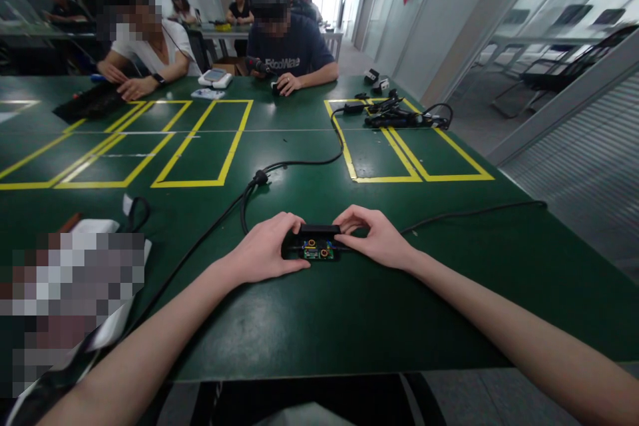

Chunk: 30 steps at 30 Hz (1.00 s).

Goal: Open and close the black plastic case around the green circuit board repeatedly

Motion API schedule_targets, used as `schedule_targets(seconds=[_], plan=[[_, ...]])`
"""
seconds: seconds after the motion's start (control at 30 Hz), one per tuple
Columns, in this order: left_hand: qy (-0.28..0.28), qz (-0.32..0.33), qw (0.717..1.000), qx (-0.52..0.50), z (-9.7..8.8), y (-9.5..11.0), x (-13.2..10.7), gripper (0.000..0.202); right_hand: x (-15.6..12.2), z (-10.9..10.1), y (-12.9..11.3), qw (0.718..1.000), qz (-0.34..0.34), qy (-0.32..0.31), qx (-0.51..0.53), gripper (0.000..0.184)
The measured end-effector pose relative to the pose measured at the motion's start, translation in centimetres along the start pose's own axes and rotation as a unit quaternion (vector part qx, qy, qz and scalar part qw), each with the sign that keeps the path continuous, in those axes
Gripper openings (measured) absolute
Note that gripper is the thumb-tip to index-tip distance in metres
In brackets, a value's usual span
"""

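An opened black power adapter lies on the green table in front of me. Its circuit board [319, 251], with round coils, faces up, and a black casing half [320, 229] stands along the far side. My left hand [269, 249] grips the adapter's left end, with the index finger at the casing and the thumb at the near edge. At the right end, my right hand [377, 238] pinches the casing half between thumb and fingers. Cables run out from under both hands, and the fingers partly hide the ends.
A black cable [210, 229] crosses the green table [399, 333] on the left, with a cable bundle [394, 112] at the far right. Yellow tape [187, 183] marks rectangles. A blurred-out object [80, 293] lies at left. Two people sit working across the table.
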<state>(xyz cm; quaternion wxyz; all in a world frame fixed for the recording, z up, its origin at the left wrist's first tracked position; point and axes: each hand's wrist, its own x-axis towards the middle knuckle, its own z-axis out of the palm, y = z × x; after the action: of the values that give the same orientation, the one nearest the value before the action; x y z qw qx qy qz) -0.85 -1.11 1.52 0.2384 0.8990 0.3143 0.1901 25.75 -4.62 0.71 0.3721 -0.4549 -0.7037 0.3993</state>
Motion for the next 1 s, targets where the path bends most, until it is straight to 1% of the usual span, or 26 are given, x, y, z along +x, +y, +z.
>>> schedule_targets(seconds=[0.2, 0.3, 0.47, 0.63, 0.73, 0.87, 1.0], plan=[[-0.005, -0.036, 0.999, -0.013, -0.18, 0.26, -0.08, 0.043, -0.07, 0.32, 0.37, 0.999, 0.006, 0.005, 0.043, 0.018], [-0.012, -0.046, 0.999, -0.013, -0.28, 0.41, 0.02, 0.042, -0.03, 0.18, 0.51, 0.999, 0.011, -0.005, 0.051, 0.019], [-0.014, -0.041, 0.999, -0.023, -0.23, 0.45, 0.13, 0.045, -0.06, 0.00, 0.35, 0.998, 0.001, -0.023, 0.064, 0.017], [-0.012, -0.031, 0.999, -0.029, -0.09, 0.22, 0.11, 0.046, -0.07, 0.02, 0.51, 0.997, 0.000, -0.013, 0.077, 0.017], [-0.013, -0.029, 0.999, -0.022, 0.01, 0.09, 0.14, 0.047, -0.07, -0.08, 0.55, 0.996, -0.004, -0.020, 0.083, 0.016], [-0.019, -0.030, 0.999, -0.017, 0.15, 0.10, 0.16, 0.048, -0.14, -0.30, 0.47, 0.997, -0.032, -0.034, 0.067, 0.014], [-0.020, -0.020, 0.999, -0.014, 0.22, 0.08, 0.17, 0.047, -0.22, -0.59, 0.43, 0.994, -0.082, -0.059, 0.032, 0.016]])
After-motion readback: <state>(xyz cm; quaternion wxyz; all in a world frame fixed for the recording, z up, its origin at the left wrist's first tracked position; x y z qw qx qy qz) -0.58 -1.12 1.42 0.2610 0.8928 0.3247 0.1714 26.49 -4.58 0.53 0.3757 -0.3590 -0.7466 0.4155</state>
